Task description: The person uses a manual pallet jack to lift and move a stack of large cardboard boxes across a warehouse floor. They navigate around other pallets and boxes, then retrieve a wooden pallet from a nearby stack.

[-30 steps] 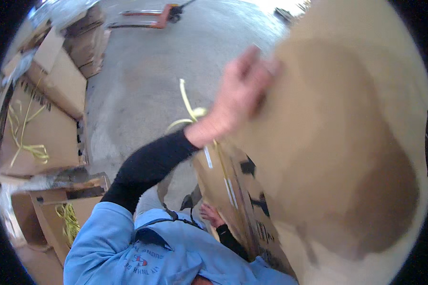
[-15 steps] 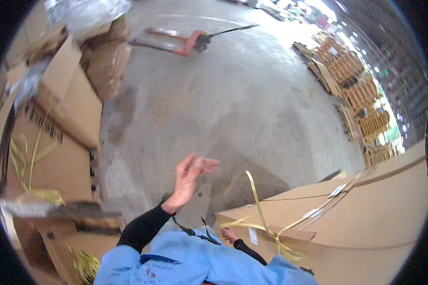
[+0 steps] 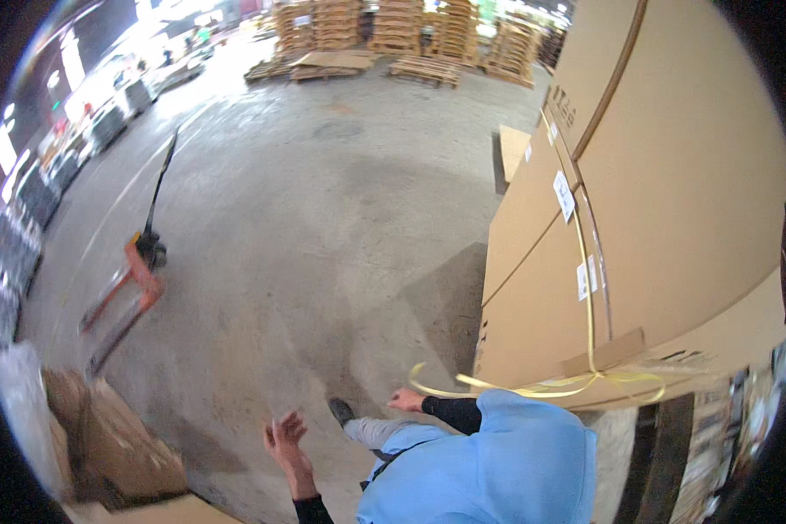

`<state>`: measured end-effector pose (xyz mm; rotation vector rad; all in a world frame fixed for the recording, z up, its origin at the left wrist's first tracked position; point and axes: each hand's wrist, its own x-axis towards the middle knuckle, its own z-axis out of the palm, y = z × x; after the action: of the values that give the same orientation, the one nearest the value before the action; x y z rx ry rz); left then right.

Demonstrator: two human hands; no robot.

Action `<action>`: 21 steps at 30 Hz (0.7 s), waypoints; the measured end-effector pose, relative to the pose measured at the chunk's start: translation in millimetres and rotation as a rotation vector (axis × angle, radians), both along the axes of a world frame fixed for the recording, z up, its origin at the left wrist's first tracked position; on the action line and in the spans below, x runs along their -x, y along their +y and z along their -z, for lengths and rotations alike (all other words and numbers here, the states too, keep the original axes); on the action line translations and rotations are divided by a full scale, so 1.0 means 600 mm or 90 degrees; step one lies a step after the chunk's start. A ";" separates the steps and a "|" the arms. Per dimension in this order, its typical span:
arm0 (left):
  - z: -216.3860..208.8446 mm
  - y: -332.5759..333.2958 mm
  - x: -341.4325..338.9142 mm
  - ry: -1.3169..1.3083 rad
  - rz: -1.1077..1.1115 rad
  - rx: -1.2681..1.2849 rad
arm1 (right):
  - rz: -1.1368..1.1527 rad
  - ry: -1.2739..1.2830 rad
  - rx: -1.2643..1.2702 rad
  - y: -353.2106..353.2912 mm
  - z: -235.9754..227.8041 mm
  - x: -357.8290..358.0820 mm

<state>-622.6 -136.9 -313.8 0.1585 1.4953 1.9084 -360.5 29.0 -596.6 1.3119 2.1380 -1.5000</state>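
My left hand [image 3: 288, 445] hangs over the floor at the lower middle, fingers apart, with nothing in it. My right hand [image 3: 406, 400] is low beside the big cardboard box [image 3: 690, 192], its fingers loosely stretched and no object visible in them. A yellow strap [image 3: 588, 306] runs along the box and is knotted near its lower edge. The strap's loose end [image 3: 424, 382] curls out just above my right hand; the two appear apart. White paper labels [image 3: 563, 196] sit along the strap. One shoe [image 3: 341, 410] shows ahead of my body.
An orange pallet jack [image 3: 144, 275] stands on the concrete floor [image 3: 323, 218] to the left, handle raised. Stacked wooden pallets [image 3: 397, 26] line the far side. Brown wrapped cartons [image 3: 113, 437] are at the lower left. A dark slatted edge [image 3: 664, 454] lies below the box.
My view and body have turned right, so the box now fills the right side and the pallet jack lies left. My left hand has lowered; the stacked cartons have mostly left view.
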 end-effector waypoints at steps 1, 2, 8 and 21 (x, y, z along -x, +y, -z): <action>0.037 0.002 0.038 -0.009 -0.008 0.036 | -0.005 -0.043 0.000 0.024 0.049 0.015; 0.061 -0.003 0.085 -0.023 -0.041 0.097 | -0.055 -0.061 -0.018 0.049 0.090 0.029; 0.188 -0.078 0.353 -0.071 -0.028 0.218 | -0.148 -0.077 -0.095 0.223 0.176 0.206; 0.209 0.600 0.859 0.010 0.090 0.152 | 0.135 0.084 -0.090 0.559 -0.006 0.692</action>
<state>-1138.0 223.0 -439.3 0.1657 1.6619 1.6073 -775.8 364.7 -593.2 1.5733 2.2840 -1.5802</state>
